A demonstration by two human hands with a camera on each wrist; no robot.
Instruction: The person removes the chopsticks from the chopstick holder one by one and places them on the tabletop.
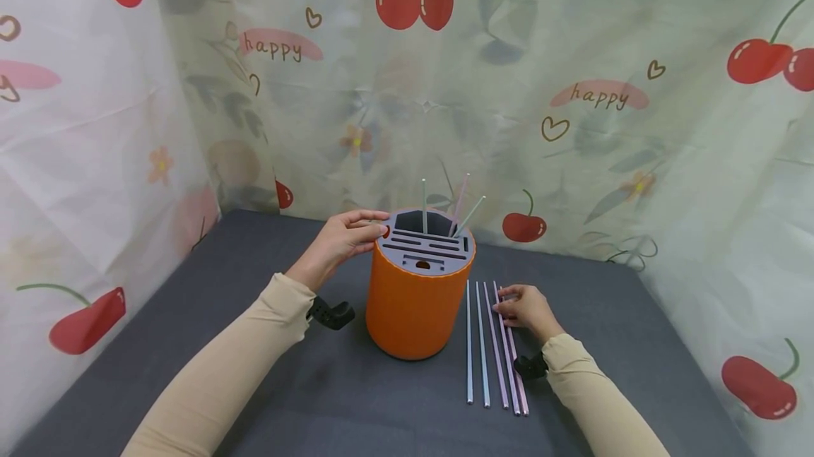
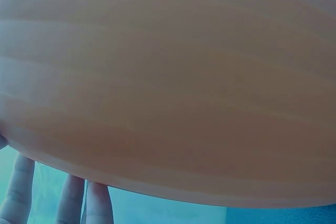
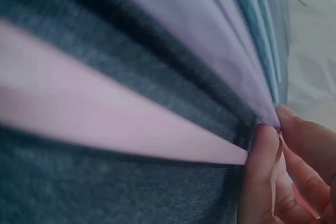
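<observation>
An orange knife block (image 1: 416, 309) with a grey slotted top stands on the table; several thin chopsticks, including a pink one (image 1: 459, 203), poke up from its rear opening. My left hand (image 1: 343, 241) rests against the left of its upper rim, fingers fairly straight; in the left wrist view, fingertips (image 2: 98, 198) touch the orange wall. To the right, several blue and pink chopsticks (image 1: 498, 358) lie side by side. Over their far ends, my right hand (image 1: 528, 310) pinches the tip of a lilac chopstick (image 3: 226, 66), close beside a pink chopstick (image 3: 131, 114).
Dark grey cloth (image 1: 305, 400) covers the table. Behind it and at both sides hangs a pale curtain (image 1: 407, 104) printed with cherries. A black wrist strap (image 1: 332, 313) is on the left wrist, another (image 1: 531, 366) on the right.
</observation>
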